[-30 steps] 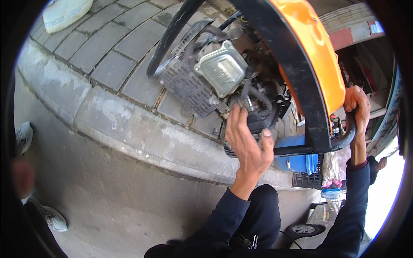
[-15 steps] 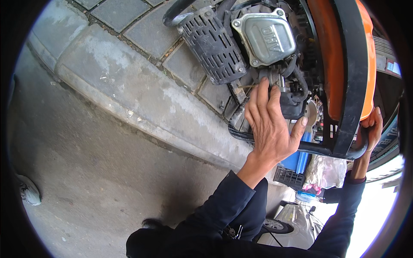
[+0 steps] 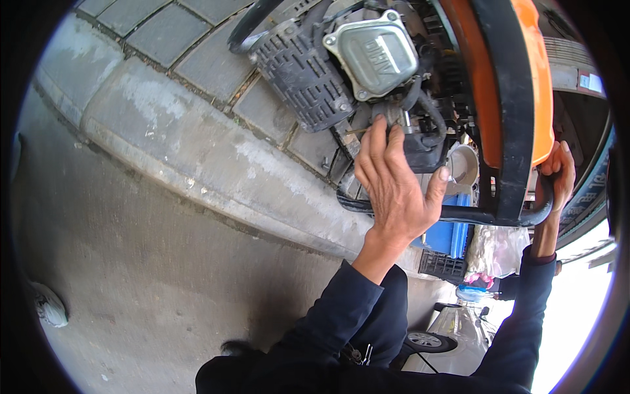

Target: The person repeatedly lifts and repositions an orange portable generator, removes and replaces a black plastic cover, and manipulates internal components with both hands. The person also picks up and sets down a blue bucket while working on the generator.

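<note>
A portable generator with a black tube frame point(image 3: 469, 215) stands tilted in the view, its orange tank point(image 3: 541, 98) on the right. My left hand point(image 3: 398, 190) is open, fingers stretched and thumb apart, its fingertips touching the engine near a black housing point(image 3: 423, 152). Just above lies the silver valve cover point(image 3: 373, 58); a slotted dark muffler guard point(image 3: 303, 77) is to its left. A thin yellowish rod point(image 3: 355, 131) shows beside my fingertips. At the tank's lower edge, by the frame corner, my right hand point(image 3: 558, 174) has its fingers curled; what they grip is hidden.
A stone kerb point(image 3: 216, 177) runs diagonally beside grey paving point(image 3: 216, 65). Beyond the frame are a pale bucket point(image 3: 464, 164), a blue box point(image 3: 446, 238), a black crate point(image 3: 441, 264) and a plastic bag point(image 3: 497, 246). A car point(image 3: 453, 338) stands behind; a shoe point(image 3: 49, 305) is at far left.
The whole scene, generator and both hands, has shifted a little left and up in the view. My hands keep nearly the same places on the generator.
</note>
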{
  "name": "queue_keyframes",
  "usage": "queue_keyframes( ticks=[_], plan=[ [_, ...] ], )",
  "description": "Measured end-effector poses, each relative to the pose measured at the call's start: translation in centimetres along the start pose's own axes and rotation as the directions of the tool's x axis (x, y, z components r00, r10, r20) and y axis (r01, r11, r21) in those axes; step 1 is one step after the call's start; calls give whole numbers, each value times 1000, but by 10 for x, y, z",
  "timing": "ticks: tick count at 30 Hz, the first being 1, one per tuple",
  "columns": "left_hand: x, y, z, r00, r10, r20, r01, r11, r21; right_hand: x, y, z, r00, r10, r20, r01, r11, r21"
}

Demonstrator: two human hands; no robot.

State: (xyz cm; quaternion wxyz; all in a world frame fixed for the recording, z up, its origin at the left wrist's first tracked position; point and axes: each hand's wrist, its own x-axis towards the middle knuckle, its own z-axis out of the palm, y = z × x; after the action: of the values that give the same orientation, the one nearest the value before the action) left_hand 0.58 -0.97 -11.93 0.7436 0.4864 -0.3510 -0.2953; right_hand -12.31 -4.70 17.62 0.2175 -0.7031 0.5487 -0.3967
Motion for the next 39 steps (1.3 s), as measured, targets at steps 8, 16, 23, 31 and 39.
queue_keyframes(
  ticks=[8, 16, 23, 31, 39],
  plan=[
    [0, 2, 0, 1000, 6, 23, -6, 1000, 19, -1, -2, 14, 996, -84, -14, 81, 983, -163],
    [1, 4, 0, 999, 25, 22, -25, 1000, 13, -3, -2, 18, 991, -101, -83, 81, 972, -222],
    [2, 3, -1, 999, 32, 9, -33, 999, 21, -1, 0, 15, 993, -94, -74, 79, 978, -192],
    [1, 5, -2, 1000, 25, 9, -25, 998, 49, -2, -1, 17, 994, -102, -47, 92, 979, -184],
    [1, 4, -1, 1000, 19, 15, -20, 999, 46, -1, 0, 14, 993, -105, -46, 95, 978, -183]
  ],
)
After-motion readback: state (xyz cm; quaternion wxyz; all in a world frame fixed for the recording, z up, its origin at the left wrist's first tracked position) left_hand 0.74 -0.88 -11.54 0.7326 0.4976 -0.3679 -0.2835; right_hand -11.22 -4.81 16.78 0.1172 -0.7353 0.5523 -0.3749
